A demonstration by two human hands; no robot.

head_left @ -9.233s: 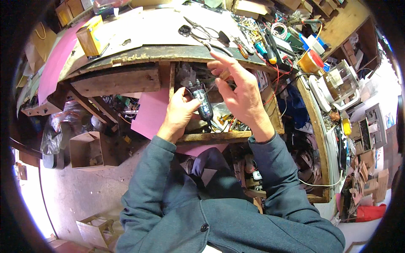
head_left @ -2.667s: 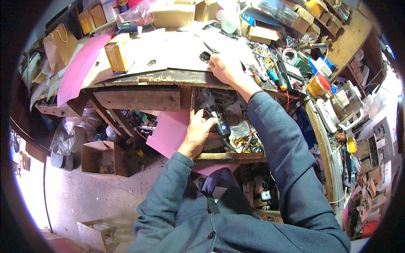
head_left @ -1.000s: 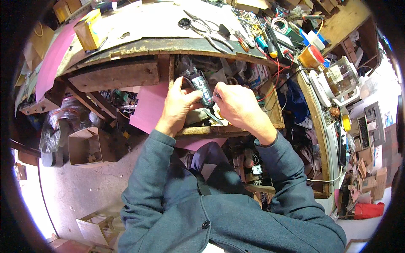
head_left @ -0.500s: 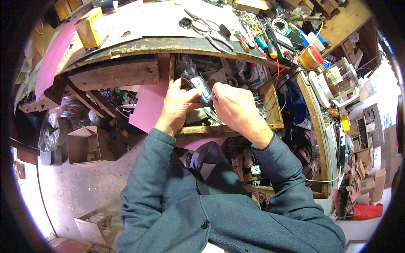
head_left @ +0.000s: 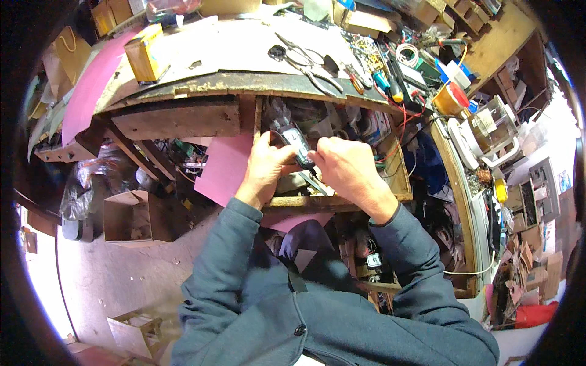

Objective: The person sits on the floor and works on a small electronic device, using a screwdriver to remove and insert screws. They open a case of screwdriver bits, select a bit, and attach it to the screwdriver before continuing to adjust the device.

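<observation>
I had one view only, from the head camera: it looked steeply down, close over both hands (head_left: 305, 168) at the open drawer (head_left: 342, 201), the workbench (head_left: 232, 55) bending along the top.

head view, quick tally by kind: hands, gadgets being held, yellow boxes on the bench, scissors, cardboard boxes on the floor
hands: 2, left hand and right hand
held gadgets: 1, small black device held between both hands over the open drawer
yellow boxes: 1, yellow box
scissors: 1, scissors
cardboard boxes on floor: 1, open cardboard box
total: 6
</observation>
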